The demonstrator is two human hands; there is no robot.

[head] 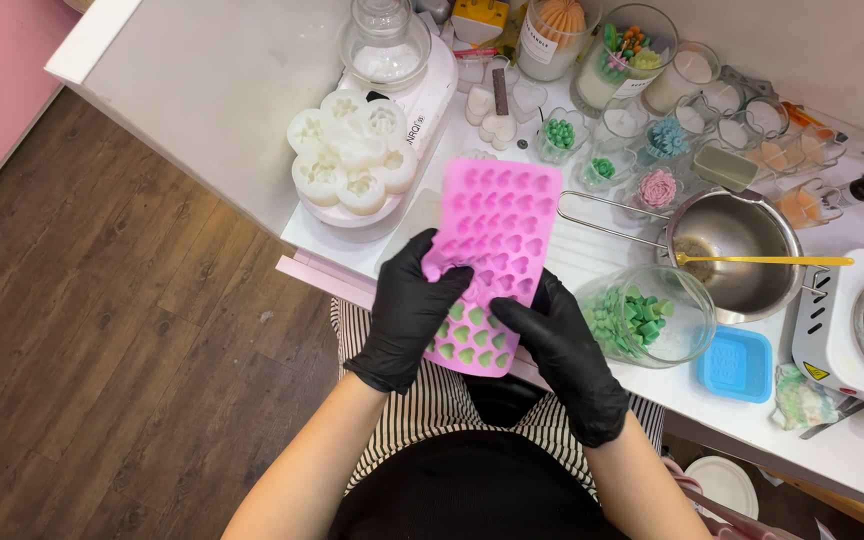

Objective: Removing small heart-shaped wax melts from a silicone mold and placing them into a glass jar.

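Hands in black gloves, two of them, hold one pink silicone mould tray (493, 250) with rows of small heart-shaped hollows over the near edge of the white surface (202, 90). The left hand (409, 312) closes its grip on the tray's near left side, fingers curled over the top face. The right hand (560, 350) closes its grip on the near right side, thumb lying on the tray. The tray is long and rectangular and tilts up away from the person. Most hollows show empty pink; the two or three rows nearest the person hold pale green heart pieces, partly hidden by the gloves, so an exact count cannot be told.

Just right of the tray stands one clear glass jar (645, 316) of green wax shapes. Beyond it sits one steel melting pot (734, 245) with a yellow stirring stick (767, 261) across it. One small blue rectangular mould (735, 364) lies at the near edge. One white hotplate (857, 325) stands at the right edge. One white round flower mould (350, 152) sits to the left of the tray, with one glass dome (384, 42) behind it. Several small glass cups line the far edge.
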